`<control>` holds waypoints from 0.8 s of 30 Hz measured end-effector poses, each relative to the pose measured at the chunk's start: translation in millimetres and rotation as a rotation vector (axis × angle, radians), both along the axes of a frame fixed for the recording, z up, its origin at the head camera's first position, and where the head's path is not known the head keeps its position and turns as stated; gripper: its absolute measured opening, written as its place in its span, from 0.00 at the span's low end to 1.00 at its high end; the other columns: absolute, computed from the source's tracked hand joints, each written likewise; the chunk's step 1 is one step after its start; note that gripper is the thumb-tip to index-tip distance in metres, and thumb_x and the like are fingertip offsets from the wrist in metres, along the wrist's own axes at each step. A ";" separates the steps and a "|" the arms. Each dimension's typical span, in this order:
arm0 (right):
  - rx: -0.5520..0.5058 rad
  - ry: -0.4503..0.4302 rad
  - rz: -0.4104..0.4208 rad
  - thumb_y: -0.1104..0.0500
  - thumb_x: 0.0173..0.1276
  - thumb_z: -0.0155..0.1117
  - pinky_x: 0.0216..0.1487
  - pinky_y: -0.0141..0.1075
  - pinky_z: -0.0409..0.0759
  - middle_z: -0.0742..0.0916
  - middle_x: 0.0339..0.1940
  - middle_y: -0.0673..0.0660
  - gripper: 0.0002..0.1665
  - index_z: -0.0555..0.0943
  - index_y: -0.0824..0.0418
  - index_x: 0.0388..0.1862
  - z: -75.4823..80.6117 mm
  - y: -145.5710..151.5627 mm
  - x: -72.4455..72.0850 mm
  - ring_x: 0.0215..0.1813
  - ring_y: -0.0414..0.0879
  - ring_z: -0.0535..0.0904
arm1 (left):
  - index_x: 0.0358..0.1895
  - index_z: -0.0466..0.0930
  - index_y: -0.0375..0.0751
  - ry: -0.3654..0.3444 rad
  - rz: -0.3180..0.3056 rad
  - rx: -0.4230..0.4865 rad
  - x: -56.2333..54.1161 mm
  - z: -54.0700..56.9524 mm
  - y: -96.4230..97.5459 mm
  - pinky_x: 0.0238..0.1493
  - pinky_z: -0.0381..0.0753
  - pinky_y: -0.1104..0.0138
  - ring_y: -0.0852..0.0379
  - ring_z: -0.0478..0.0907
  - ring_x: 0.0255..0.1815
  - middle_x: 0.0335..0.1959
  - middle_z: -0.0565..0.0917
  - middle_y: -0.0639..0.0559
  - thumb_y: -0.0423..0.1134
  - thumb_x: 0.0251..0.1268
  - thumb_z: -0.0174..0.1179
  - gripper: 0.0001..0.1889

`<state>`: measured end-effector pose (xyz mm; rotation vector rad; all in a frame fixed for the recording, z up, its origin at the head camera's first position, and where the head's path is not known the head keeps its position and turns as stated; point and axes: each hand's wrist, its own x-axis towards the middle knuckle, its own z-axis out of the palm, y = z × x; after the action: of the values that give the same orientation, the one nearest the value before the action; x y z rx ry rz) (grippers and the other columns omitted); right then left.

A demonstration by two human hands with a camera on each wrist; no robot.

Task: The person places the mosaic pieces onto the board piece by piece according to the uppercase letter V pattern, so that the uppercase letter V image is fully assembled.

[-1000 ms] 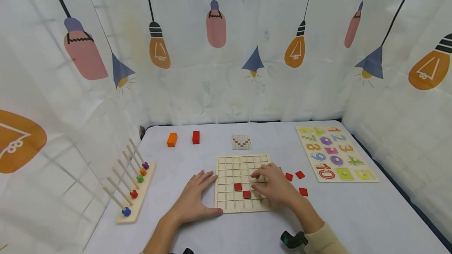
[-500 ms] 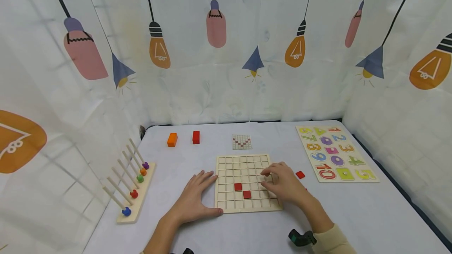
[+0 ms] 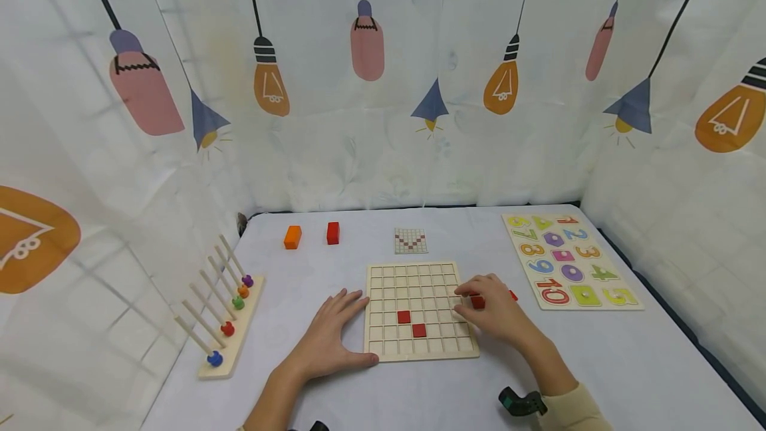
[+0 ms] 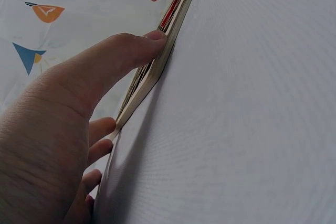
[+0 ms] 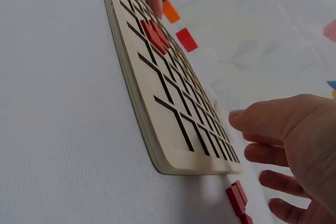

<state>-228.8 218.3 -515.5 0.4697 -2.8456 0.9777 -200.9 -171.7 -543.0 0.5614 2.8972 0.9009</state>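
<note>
A wooden grid board (image 3: 383, 285) lies in the middle of the head view. Two red square tiles (image 3: 403, 316) sit in its cells, one diagonal to the other. My left hand (image 3: 326, 338) steadies the board: its thumb (image 4: 134, 48) rests on the near-left corner and its fingertips touch the left edge. My right hand (image 3: 497, 311) hovers over the right edge, thumb and forefinger apart, and the right wrist view shows nothing between them. Just beyond its fingers lie loose red tiles (image 5: 237, 198) on the cloth, partly hidden by the hand in the head view.
Behind the board lies a small pattern card (image 3: 410, 241). Orange (image 3: 292, 237) and red (image 3: 332, 233) blocks stand at the back left. A wooden peg stand with beads (image 3: 244, 324) is on the left, a number puzzle board (image 3: 568, 265) at the back right.
My right hand has moved right, from over the board's cells to its right edge near the loose red tiles. The left hand and the two tiles in the grid stay put.
</note>
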 end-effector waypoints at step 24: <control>0.055 0.004 -0.108 0.53 0.69 0.84 0.58 0.47 0.82 0.92 0.51 0.46 0.15 0.93 0.46 0.54 -10.1 29.4 -2.4 0.59 0.49 0.78 | 0.86 0.69 0.63 -0.007 -0.002 0.004 -0.1 -0.2 -0.4 0.95 0.45 0.40 0.46 0.48 0.96 0.89 0.65 0.60 0.80 0.45 0.78 0.61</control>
<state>-231.2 247.7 -525.5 0.3188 -2.8663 0.8808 -201.0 -172.2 -543.2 0.5604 2.8889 0.9068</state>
